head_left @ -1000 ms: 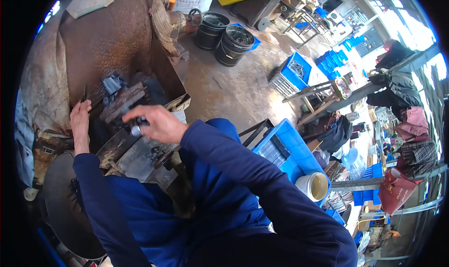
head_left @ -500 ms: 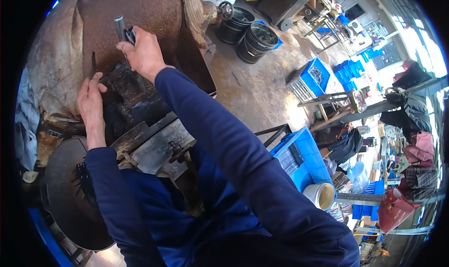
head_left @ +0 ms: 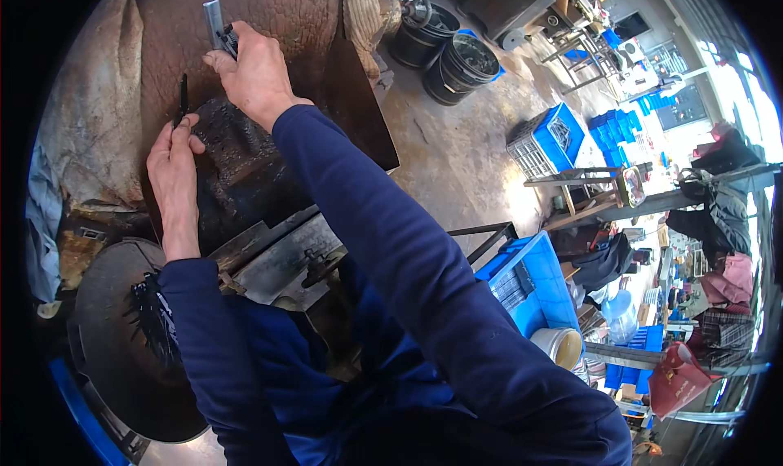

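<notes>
My left hand [head_left: 174, 180] pinches a thin black strip-shaped metal piece [head_left: 183, 92] upright between thumb and fingers. Just up and to its right, my right hand [head_left: 259, 76] is closed around a shiny silver metal bar [head_left: 214, 17], with a darker part at its side by the fingertips. The exact kind of either piece does not show. Both hands hover over a dark, wet, grimy trough [head_left: 359, 111], apart from each other. A brown, rough-surfaced sheet [head_left: 175, 50] hangs behind them.
At the lower left, a round dark pan [head_left: 106, 360] holds a cluster of thin black pieces [head_left: 151, 315]. Black buckets [head_left: 461, 70] stand on the floor beyond the trough. Right of my right arm sits a blue crate [head_left: 550, 278] with a pale bucket [head_left: 557, 345].
My left hand has risen slightly and moved right, and more of the black strip shows above its fingers. The right hand keeps its grip on the bar. The view has shifted a little.
</notes>
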{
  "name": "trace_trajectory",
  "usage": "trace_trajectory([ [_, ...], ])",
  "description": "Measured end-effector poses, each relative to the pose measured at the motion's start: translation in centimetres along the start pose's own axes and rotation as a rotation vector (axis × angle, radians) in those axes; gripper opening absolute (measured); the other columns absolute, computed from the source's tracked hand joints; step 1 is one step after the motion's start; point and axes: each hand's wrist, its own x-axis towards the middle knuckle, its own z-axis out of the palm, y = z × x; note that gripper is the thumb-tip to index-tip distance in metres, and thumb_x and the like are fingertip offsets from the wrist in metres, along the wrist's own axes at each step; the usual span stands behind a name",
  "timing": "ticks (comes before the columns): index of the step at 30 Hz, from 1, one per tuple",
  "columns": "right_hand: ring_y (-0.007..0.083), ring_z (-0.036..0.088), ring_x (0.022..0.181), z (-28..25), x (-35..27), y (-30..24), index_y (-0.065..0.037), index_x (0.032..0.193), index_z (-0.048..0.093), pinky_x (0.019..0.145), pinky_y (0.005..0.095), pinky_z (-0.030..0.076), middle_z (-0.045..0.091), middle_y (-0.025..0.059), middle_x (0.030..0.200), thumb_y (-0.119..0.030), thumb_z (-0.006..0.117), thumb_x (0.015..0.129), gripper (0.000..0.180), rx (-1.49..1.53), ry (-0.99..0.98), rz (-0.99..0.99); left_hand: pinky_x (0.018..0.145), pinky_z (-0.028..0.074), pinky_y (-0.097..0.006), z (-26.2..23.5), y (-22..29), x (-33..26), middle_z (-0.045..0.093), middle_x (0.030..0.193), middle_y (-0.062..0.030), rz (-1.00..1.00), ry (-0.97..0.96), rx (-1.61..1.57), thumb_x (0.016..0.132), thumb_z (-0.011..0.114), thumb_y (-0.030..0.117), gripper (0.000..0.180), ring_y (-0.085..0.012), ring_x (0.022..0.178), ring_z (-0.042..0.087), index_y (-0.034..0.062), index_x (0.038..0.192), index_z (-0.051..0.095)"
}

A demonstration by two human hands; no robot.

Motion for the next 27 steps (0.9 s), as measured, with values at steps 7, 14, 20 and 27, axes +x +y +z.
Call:
trace_trajectory([
  [7, 0.0176, 0.062, 0.058, 0.8, 0.8, 0.9, 0.000, 0.099, 0.060, 0.049, 0.0301, 0.047, 0.066, 0.0087, 0.077, -0.021, 0.065, 0.093, 0.021, -0.068, 0.135, -0.362, 0.068, 0.045, -0.023, 0.1, 0.4, -0.2, 0.066, 0.079, -0.0029, 0.017, 0.023, -0.076, 0.092, 0.061, 0.022, 0.038, -0.0085, 0.077, 0.059, -0.0043, 0.119, 0.064],
  [14, 0.0117, 0.051, 0.044, -1.3, 0.2, -1.7, -0.002, 0.093, 0.058, 0.039, 0.0279, 0.041, 0.059, 0.0047, 0.068, -0.020, 0.065, 0.094, 0.019, 0.053, -0.195, 0.142, 0.061, 0.044, -0.028, -4.5, 1.9, -1.2, 0.064, 0.075, -0.0044, 0.206, -0.116, -0.355, 0.094, 0.055, 0.023, 0.026, -0.0145, 0.066, 0.056, -0.0007, 0.097, 0.067],
  [20, 0.0119, 0.051, 0.045, 0.1, 0.3, 0.1, -0.002, 0.095, 0.056, 0.038, 0.0272, 0.042, 0.060, 0.0050, 0.073, -0.019, 0.065, 0.094, 0.019, 0.180, -0.177, 0.096, 0.065, 0.037, -0.020, -16.3, -1.3, -5.8, 0.064, 0.079, 0.0011, 0.055, 0.089, 0.289, 0.092, 0.059, 0.026, 0.024, -0.0054, 0.065, 0.046, 0.0061, 0.093, 0.072],
  [27, 0.0122, 0.053, 0.049, 0.9, 0.6, 0.5, -0.002, 0.098, 0.055, 0.038, 0.0265, 0.043, 0.061, 0.0046, 0.075, -0.018, 0.064, 0.094, 0.019, 0.225, -0.162, 0.100, 0.079, 0.047, -0.030, -25.8, -13.5, -15.1, 0.067, 0.085, -0.0049, -0.367, -0.020, 0.777, 0.085, 0.071, 0.026, 0.026, -0.0156, 0.082, 0.059, 0.0004, 0.091, 0.068],
])
